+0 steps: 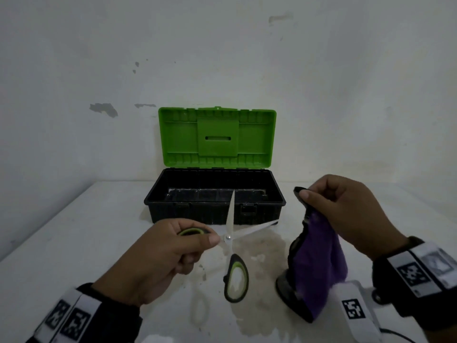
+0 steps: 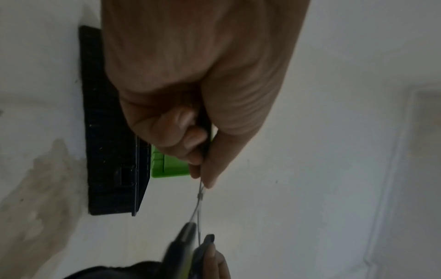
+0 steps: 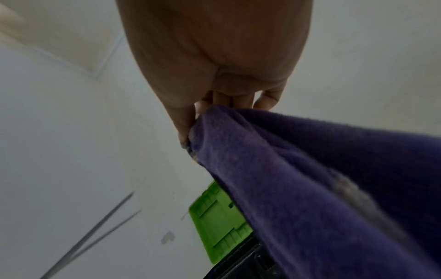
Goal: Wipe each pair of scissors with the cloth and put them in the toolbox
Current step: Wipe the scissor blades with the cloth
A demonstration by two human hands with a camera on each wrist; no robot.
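A toolbox [image 1: 215, 211] with a black base stands at the back of the table, its green lid [image 1: 217, 137] upright and open. My left hand [image 1: 205, 243] grips one green-and-black handle of a pair of scissors [image 1: 228, 237] in front of the box. The blades are spread, one pointing up over the box and one to the right, and the other handle hangs down. In the left wrist view my left hand [image 2: 203, 169] pinches just above the scissors' pivot [image 2: 200, 196]. My right hand [image 1: 311, 199] pinches the top of a purple cloth [image 1: 319, 263], which hangs down to the table right of the scissors. The cloth [image 3: 310, 188] fills the right wrist view.
The white table [image 1: 86, 231] has a brownish stained patch [image 1: 267, 246] under the scissors. A bare wall rises right behind the toolbox. The table's left edge runs diagonally from the back corner toward me.
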